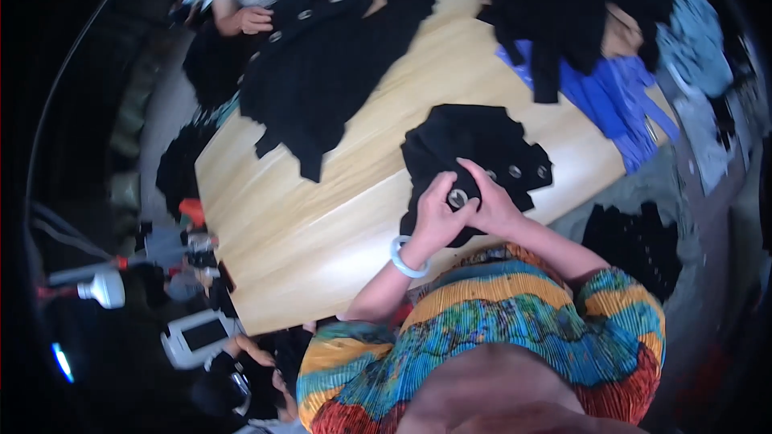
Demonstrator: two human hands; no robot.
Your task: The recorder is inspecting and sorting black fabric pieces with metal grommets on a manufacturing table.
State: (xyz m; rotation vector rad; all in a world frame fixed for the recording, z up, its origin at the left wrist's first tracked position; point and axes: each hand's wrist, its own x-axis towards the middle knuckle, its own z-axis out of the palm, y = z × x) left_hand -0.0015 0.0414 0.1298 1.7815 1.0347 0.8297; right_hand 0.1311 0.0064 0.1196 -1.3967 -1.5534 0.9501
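1. A black garment [466, 133] lies folded on the pale wood tabletop [314, 253], close to its near edge, as the wearer's left hand [434, 217] and right hand [497, 207] curl narrowly around one round, shiny-rimmed fastening [457, 198]. Thumbs meet just below it; whether the fingertips pinch the cloth cannot be told.

2. Slip risk: should the grip prove light, the small, smooth fastening could slide from between the fingers, leaving the fabric rumpled around it.

3. Strain risk: the two hands work so near each other that an uneven pull from either might stretch the cloth or loosen the fastening at its base.

4. Edge risk: with the folded cloth so near the tabletop's border, a sharp tug toward the body could drag part of it over the side.

5. Snag risk: a pale bangle [408, 257] circles the left wrist beside the garment's lower corner; a loose fold or thread might catch there if the wrist turns.

6. Mix-up risk: across the tabletop, a co-worker's hand [256, 20] rests at another black garment [322, 80] with similar round fastenings. Pushed together, the two dark pieces could easily be confused.
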